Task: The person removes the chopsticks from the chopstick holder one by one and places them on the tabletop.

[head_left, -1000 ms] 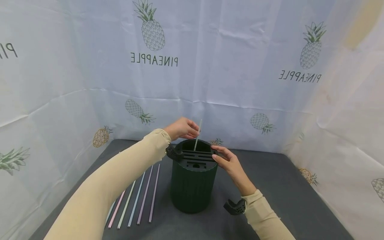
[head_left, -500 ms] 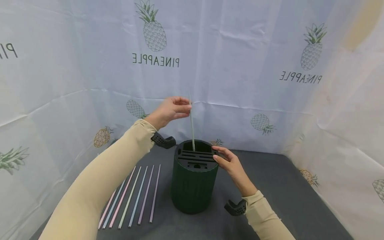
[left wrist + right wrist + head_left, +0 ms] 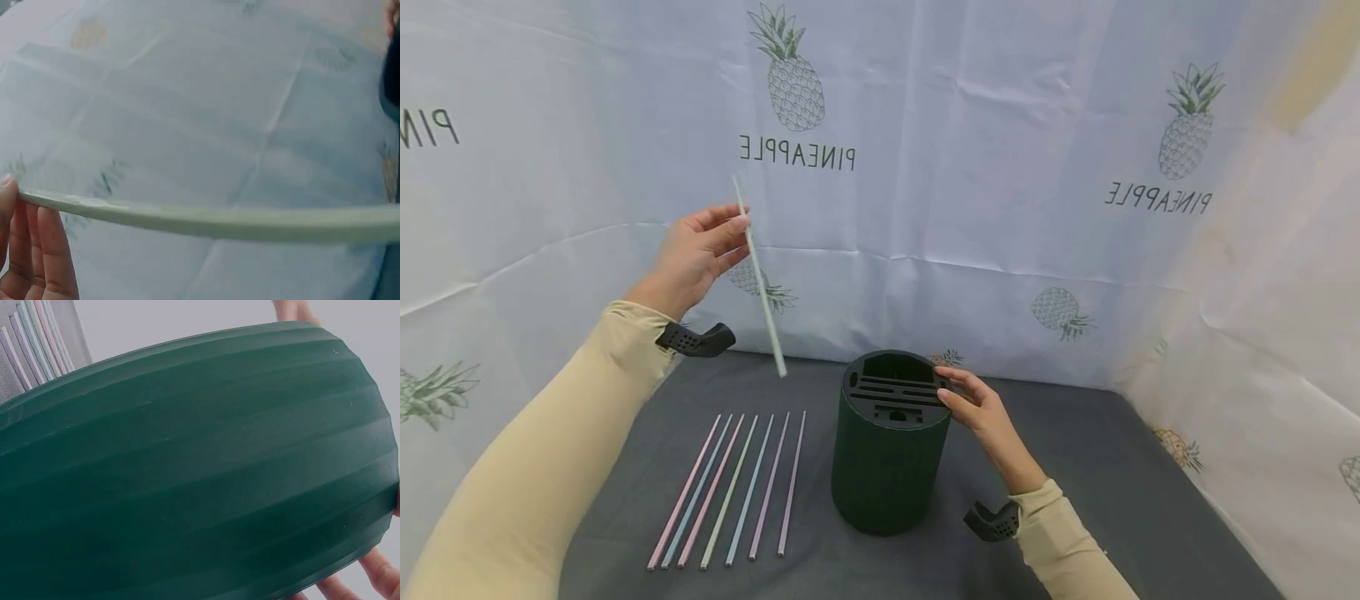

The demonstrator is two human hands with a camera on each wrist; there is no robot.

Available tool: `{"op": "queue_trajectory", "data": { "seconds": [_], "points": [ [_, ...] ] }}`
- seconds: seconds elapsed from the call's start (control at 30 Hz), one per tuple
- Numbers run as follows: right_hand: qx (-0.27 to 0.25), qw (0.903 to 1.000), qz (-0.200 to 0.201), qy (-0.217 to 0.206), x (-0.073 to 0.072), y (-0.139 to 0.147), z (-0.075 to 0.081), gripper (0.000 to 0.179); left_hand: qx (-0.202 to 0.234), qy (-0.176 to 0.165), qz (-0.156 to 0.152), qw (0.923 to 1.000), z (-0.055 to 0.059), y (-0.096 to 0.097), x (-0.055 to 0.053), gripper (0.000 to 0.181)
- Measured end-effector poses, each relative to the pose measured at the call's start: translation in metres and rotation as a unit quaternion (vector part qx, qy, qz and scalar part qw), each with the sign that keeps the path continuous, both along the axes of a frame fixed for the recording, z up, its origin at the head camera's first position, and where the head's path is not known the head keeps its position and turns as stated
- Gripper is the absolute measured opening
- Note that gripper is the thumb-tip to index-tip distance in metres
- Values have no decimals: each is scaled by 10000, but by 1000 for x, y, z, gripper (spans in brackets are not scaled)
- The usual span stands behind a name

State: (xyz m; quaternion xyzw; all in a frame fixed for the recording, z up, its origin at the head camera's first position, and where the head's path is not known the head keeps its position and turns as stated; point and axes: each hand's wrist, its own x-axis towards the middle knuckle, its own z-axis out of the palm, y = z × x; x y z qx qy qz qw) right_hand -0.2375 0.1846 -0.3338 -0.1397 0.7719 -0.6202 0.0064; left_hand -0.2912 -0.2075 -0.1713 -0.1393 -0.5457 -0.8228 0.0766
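In the head view my left hand (image 3: 694, 254) pinches a pale green chopstick (image 3: 765, 300) between thumb and fingers, raised above the left of the table. The stick slants, its thick end lowest and apart from everything. Close up, the left wrist view has the fingertips (image 3: 53, 240) at the stick's thinner part. A dark green, ribbed knife block (image 3: 887, 467) stands upright with a slotted black top. My right hand (image 3: 981, 412) rests its thumb and fingertips on the block's right rim, fingers fairly straight. The block's ribbed side (image 3: 200, 462) fills most of the right wrist view.
Several pastel chopsticks (image 3: 727, 492) lie side by side on the dark grey table (image 3: 1045, 467), left of the block. Behind it hangs a white pineapple-print cloth (image 3: 925, 208). A black wrist mount (image 3: 696, 340) juts from the left sleeve.
My left hand has lifted the pale green chopstick up out of the block's large opening and carried it left. The right hand has stayed at the rim.
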Motion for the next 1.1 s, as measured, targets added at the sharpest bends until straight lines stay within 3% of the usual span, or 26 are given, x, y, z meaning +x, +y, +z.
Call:
{"op": "queue_trajectory", "data": {
  "seconds": [0.17, 0.3, 0.53, 0.67, 0.77, 0.97, 1.1],
  "points": [
    [-55, 9999, -30, -86, 0, 2, -1, 48, -364, -366, 209, 9984, -33, -39, 5, 9],
    [-53, 9999, -8, -114, 0, 2, -1, 50, -854, -728, 257, 9934, -71, -67, 5, 8],
    [-43, 10000, 15, -74, 1, 4, 0, 49, -1855, -1339, 245, 9732, -148, -102, 6, 12],
    [-60, 10000, 22, -48, 0, 4, 0, 48, -2384, -1590, 104, 9580, -184, -114, 9, 15],
    [-56, 10000, 38, -47, 0, 3, 0, 48, -2651, -1866, 97, 9460, -203, -118, 11, 16],
    [-56, 10000, 39, -32, 0, 2, 1, 48, -2794, -2372, 189, 9302, -225, -118, 16, 13],
    [-101, 9999, 42, -8, -1, 1, 0, 47, -3021, -2490, 356, 9195, -239, -117, 17, 36]
  ]
}}
